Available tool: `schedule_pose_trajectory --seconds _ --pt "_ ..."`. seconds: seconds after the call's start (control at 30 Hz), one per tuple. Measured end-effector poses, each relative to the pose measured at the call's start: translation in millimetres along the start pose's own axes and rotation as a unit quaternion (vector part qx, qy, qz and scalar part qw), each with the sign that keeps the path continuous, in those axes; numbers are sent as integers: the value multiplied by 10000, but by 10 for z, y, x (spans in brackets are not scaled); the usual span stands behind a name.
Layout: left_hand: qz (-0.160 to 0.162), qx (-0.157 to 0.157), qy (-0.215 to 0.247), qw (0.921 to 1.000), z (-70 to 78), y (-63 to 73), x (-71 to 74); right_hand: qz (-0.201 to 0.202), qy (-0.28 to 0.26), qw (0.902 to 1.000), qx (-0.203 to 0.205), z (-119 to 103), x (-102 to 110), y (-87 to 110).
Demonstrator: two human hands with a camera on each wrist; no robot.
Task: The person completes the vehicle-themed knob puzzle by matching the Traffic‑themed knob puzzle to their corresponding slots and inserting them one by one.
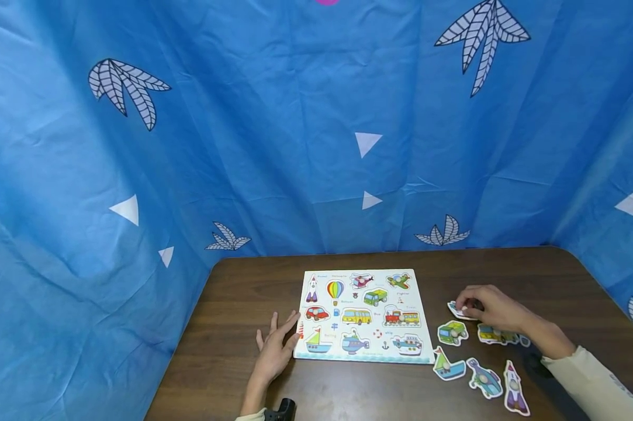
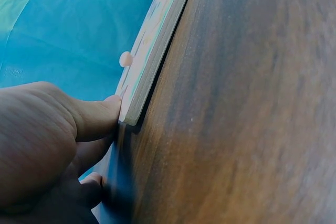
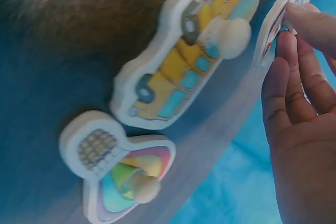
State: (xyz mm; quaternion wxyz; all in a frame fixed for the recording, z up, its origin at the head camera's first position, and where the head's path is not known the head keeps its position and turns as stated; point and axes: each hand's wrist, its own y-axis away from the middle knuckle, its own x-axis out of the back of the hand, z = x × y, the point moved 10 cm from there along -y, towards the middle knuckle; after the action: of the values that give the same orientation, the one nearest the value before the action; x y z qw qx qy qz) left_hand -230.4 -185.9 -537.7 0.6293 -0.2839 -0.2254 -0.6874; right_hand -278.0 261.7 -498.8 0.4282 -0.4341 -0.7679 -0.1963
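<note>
Right hand (image 1: 491,307) pinches a flat, white-edged picture piece (image 1: 457,311); spread left hand (image 1: 275,354) should lightly brace the white rectangular board (image 1: 380,275) along its left edge.

Curtained-off spot, room type unclear: blue leaf-print cloth (image 1: 316,146) round 3 sides of wood-grain table (image 1: 232,298).

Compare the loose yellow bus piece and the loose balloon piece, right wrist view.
The bus piece looks longer; the balloon piece is shorter. The bus piece is yellow with blue windows; the balloon piece is rainbow-coloured with a brownish basket. Both have white borders and a pale round knob.
</note>
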Motion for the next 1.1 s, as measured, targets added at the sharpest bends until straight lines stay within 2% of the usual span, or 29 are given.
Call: schedule_pose_trajectory --seconds 0.13,0.43,0.6,0.83,1.1 --pt "21 -36 -44 10000 5 -10 0 90 98 9999 106 -74 37 -21" --pt "28 -32 -72 10000 25 -31 4 27 71 9993 371 -315 0 -80" --pt "25 26 -40 10000 15 -27 -2 -87 17 9989 465 -455 -53 -135" --pt "7 2 -15 10000 21 -21 -8 -142 -171 9966 799 -671 -117 -160" --pt "7 21 -34 10000 3 -6 3 -327 -336 9941 977 -892 -277 -208"
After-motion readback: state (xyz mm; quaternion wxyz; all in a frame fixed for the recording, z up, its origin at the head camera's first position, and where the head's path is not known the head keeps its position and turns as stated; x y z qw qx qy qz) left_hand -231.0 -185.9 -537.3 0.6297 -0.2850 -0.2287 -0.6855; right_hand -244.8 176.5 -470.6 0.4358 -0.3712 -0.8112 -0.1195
